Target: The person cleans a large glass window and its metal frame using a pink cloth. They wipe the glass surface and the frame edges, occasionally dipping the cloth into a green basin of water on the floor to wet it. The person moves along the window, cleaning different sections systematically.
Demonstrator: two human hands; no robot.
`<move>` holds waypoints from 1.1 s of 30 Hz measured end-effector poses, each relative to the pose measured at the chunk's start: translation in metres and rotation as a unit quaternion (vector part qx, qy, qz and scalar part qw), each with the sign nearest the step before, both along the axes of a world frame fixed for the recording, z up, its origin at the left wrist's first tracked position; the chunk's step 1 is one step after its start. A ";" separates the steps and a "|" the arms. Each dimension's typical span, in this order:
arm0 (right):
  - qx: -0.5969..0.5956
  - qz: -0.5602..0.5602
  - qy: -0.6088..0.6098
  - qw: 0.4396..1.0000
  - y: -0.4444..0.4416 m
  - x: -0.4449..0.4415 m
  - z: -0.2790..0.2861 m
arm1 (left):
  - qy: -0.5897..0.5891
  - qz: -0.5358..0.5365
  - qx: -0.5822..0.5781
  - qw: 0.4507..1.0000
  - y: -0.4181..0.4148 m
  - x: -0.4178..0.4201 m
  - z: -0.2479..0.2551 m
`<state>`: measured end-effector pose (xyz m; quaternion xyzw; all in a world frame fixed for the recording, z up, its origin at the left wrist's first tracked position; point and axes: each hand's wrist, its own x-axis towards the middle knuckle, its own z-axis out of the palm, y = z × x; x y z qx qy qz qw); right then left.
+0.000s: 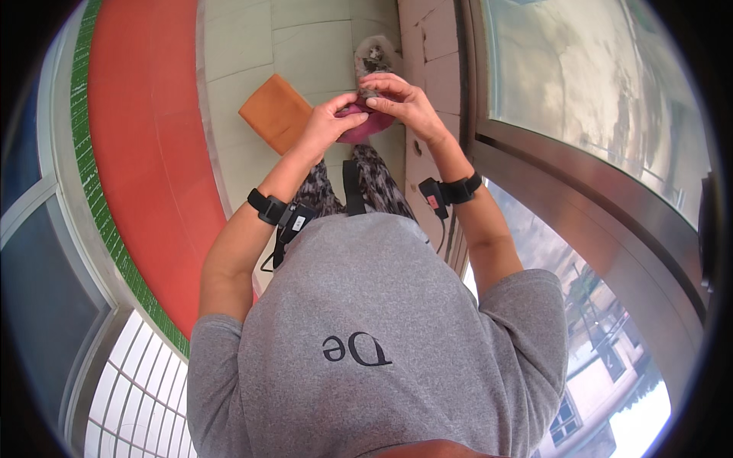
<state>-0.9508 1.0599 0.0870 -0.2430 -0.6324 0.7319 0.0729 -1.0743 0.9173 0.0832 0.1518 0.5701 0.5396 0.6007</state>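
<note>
Both hands are close together over a magenta item (361, 131) that looks like soft cloth. My left hand (338, 120) pinches its left side between thumb and fingers. My right hand (399, 103) has bent fingers at its upper right part, the thumb pointing left towards the left hand. Parts of the magenta item are hidden by the fingers. Just beyond the right hand is a rounded grey-white thing (377, 51) with a dark, mottled middle; its kind cannot be told. An orange, roughly square piece (275, 111) lies to the left of the left hand.
Pale floor tiles (237, 48) run beneath, beside a red surface (152, 131) and a green strip at the left. A low tiled wall (438, 68) and metal-framed window (572, 166) stand close at the right. Cables hang from black straps on both forearms.
</note>
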 end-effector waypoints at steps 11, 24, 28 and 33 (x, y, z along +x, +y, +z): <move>-0.045 -0.208 -0.122 0.970 0.033 0.003 -0.069 | -0.111 0.008 -0.049 0.993 -0.003 -0.002 -0.025; 0.508 0.016 -0.411 0.757 0.131 -0.028 -0.145 | -0.099 0.154 -0.156 0.971 -0.058 -0.022 -0.029; 0.548 -0.025 -0.365 0.752 0.134 -0.027 -0.168 | -0.101 0.198 -0.183 0.958 -0.079 -0.029 -0.033; 0.528 -0.006 -0.390 0.755 0.134 -0.021 -0.174 | -0.103 0.209 -0.182 0.955 -0.074 -0.033 -0.032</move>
